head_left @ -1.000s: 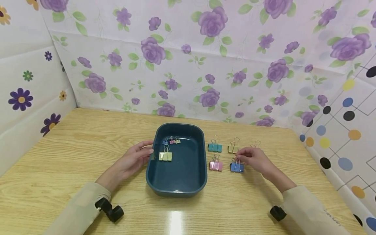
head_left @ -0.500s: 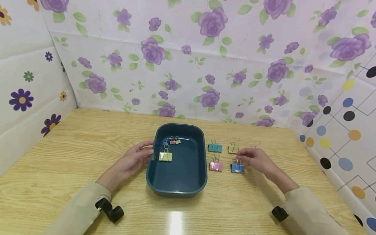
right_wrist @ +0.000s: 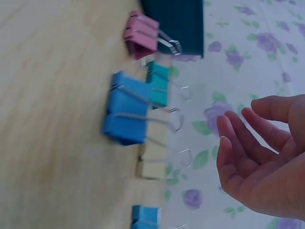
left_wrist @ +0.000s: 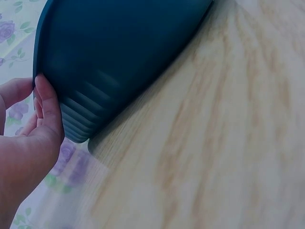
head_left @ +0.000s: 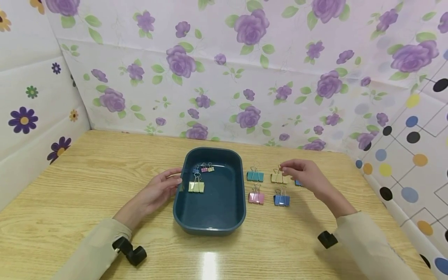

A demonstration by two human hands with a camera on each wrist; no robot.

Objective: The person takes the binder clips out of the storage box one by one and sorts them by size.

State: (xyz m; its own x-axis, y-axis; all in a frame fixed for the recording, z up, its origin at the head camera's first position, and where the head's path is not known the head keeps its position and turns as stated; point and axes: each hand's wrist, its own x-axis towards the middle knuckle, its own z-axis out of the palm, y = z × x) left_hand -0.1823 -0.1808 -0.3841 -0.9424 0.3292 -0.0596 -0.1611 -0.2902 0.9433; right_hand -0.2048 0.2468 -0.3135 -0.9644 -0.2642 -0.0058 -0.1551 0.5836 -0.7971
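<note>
Tray (head_left: 210,231), dk blue-green w/ rounded corners, ribbed ext.

A wood-grain table (head_left: 122,163) bears a tray (head_left: 224,206) and five binder clips (head_left: 281,200).

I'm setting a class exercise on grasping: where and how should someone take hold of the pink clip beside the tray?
Probably pinch its wire handles from above: they rise over the pink clip's body, while the tray stands close on its left.

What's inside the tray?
The tray holds a large yellow clip and, farther back, a small blue clip, a small pink clip and a small yellow clip. What lies directly under them is covered from view.
</note>
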